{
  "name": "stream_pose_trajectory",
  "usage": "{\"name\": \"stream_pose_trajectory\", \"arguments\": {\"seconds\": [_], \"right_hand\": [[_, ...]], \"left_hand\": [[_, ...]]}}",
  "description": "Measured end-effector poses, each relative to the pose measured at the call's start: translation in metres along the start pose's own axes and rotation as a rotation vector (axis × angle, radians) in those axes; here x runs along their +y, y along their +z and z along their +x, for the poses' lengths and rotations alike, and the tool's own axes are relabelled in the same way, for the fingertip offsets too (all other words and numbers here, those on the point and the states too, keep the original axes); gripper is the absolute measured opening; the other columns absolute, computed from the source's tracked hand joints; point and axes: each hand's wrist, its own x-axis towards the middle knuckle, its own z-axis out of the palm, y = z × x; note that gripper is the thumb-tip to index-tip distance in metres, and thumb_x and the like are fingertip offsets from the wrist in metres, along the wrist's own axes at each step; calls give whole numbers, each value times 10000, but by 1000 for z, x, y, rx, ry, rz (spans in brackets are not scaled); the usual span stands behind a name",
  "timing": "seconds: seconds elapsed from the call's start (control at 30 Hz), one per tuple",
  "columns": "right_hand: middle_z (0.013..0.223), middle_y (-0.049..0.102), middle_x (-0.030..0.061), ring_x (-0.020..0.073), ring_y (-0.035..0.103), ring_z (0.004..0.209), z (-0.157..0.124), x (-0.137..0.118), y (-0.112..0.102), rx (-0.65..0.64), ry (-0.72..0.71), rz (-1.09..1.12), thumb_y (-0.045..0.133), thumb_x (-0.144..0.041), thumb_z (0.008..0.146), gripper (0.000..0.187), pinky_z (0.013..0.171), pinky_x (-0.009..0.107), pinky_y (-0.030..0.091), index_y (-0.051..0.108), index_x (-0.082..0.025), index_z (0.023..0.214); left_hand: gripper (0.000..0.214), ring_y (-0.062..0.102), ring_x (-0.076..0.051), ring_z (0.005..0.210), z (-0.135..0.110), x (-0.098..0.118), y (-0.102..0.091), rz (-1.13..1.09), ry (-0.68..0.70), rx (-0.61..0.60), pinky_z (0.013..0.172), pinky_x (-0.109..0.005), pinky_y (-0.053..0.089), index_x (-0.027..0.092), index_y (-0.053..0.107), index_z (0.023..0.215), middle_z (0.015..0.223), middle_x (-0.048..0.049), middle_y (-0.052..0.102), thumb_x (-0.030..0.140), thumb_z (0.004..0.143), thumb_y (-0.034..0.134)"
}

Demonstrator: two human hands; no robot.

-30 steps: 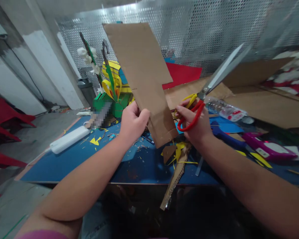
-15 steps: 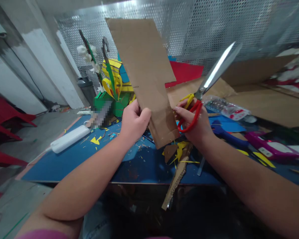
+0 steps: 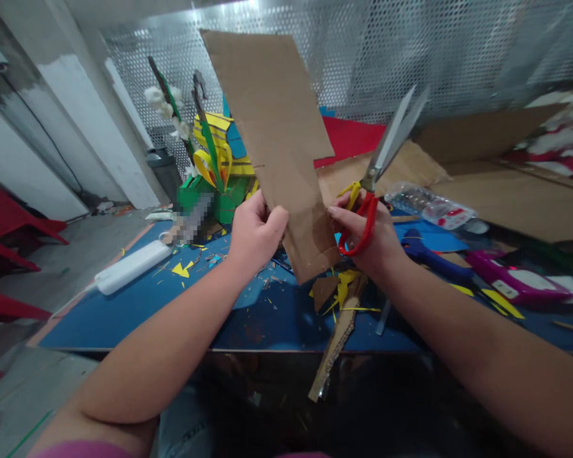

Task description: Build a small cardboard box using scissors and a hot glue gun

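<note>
My left hand [image 3: 258, 228] grips the left edge of a brown cardboard piece [image 3: 277, 121], thumb on its front face. The cardboard stands tilted above the table, with a step cut into its right side. My right hand [image 3: 370, 232] is closed on a pair of scissors [image 3: 373, 175] with red and yellow handles. The scissors' blades point up and to the right, slightly parted, away from the cardboard. My right fingertips are close to the cardboard's lower right edge; whether they touch it I cannot tell.
The blue table [image 3: 262, 321] bears yellow paper scraps [image 3: 183, 270], a cardboard strip [image 3: 334, 350], a white power strip [image 3: 132, 267], a plastic bottle [image 3: 430, 205], a blue glue gun [image 3: 434, 262] and a purple device [image 3: 516, 280]. Behind stand a green and yellow craft [image 3: 214, 143] and large cardboard [image 3: 516, 197].
The scissors have turned more upright and shifted left with my right hand, their blades swinging leftward. My left hand and the cardboard have hardly moved.
</note>
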Motion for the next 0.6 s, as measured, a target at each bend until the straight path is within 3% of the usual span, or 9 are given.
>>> {"name": "stream_pose_trajectory", "arguments": {"seconds": [0.2, 0.3, 0.5, 0.6], "right_hand": [[746, 624, -20, 168, 572, 666, 1, 0, 5, -3, 75, 49, 982, -438, 761, 351, 575, 331, 466, 683, -268, 829], [804, 652, -2, 185, 613, 740, -1, -1, 8, -21, 79, 89, 996, -489, 753, 395, 620, 333, 516, 675, -265, 799], [811, 670, -14, 151, 586, 684, -4, 0, 10, -75, 138, 102, 1034, -436, 678, 406, 597, 314, 483, 725, -240, 853], [839, 684, -17, 145, 588, 675, -2, 2, 8, -61, 117, 107, 1026, -429, 698, 411, 597, 315, 490, 716, -246, 895]], "left_hand": [[97, 666, -218, 885, 2, -3, 0, -38, 40, 19, 792, -312, 555, 225, 617, 868, 821, -29, 674, 300, 858, 556], [111, 680, -208, 870, 5, -8, 0, -71, 8, 33, 782, -299, 562, 216, 639, 900, 878, -34, 725, 295, 884, 562], [279, 755, -242, 1128, 15, -24, 2, -183, -42, 34, 942, -327, 608, 221, 675, 1132, 1203, -94, 807, 449, 1049, 539], [342, 768, -241, 1093, 16, -28, 2, -240, -84, -29, 897, -332, 618, 241, 675, 1222, 1202, -94, 803, 532, 1094, 546]]}}
